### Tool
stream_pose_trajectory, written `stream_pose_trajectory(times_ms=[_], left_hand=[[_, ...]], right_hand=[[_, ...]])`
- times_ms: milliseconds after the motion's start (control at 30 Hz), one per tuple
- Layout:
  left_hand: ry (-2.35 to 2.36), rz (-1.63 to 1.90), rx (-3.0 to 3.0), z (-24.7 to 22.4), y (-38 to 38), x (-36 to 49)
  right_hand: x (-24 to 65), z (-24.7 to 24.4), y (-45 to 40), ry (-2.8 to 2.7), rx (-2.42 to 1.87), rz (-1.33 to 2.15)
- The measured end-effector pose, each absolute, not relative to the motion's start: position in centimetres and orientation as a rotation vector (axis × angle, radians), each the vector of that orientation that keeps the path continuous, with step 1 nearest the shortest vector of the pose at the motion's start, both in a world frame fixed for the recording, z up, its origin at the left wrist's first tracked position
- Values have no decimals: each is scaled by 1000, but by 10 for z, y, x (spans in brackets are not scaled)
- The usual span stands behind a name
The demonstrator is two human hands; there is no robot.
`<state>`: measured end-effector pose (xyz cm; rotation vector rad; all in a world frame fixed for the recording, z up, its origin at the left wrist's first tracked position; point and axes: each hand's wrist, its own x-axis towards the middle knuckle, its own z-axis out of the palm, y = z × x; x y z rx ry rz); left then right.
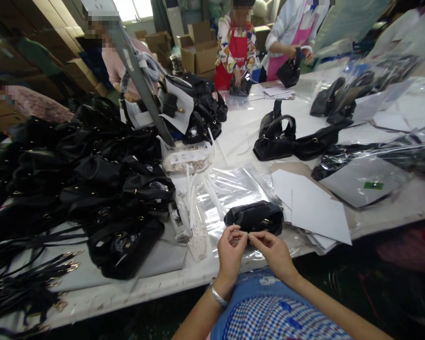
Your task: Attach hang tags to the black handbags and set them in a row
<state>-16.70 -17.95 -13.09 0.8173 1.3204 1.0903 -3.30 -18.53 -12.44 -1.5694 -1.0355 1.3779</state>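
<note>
A black handbag (pixel 254 216) lies in front of me near the table's front edge, over clear plastic sheets (pixel 233 184). My left hand (pixel 231 249) and my right hand (pixel 273 251) meet at its near side, thumbs and forefingers pinched together. Whatever small thing is between the fingertips is too small to make out. White card sheets (pixel 318 210) lie right of the bag. To its left are thin white strips (pixel 191 196), a tape dispenser (pixel 180 218) and a plastic bag of small items (pixel 187 158).
Black handbags (pixel 123 245) are heaped on the left, with black straps (pixel 31 278) in front. More handbags (pixel 276 134) stand farther back on the table (pixel 237 127). A grey post (pixel 141 80) rises at the back left. Co-workers (pixel 235 52) stand across the table.
</note>
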Motion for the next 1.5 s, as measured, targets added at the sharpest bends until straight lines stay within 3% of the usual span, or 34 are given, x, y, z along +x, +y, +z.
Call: stream_pose_trajectory(times_ms=[933,1500], left_hand=[[1330,1072,911,-134,-174,-170],[1293,936,1125,-130,-194,-166]], right_hand=[[-33,-126,-182,-908,-1550,1464],[-33,-136,-184,-987,-1543,1317]])
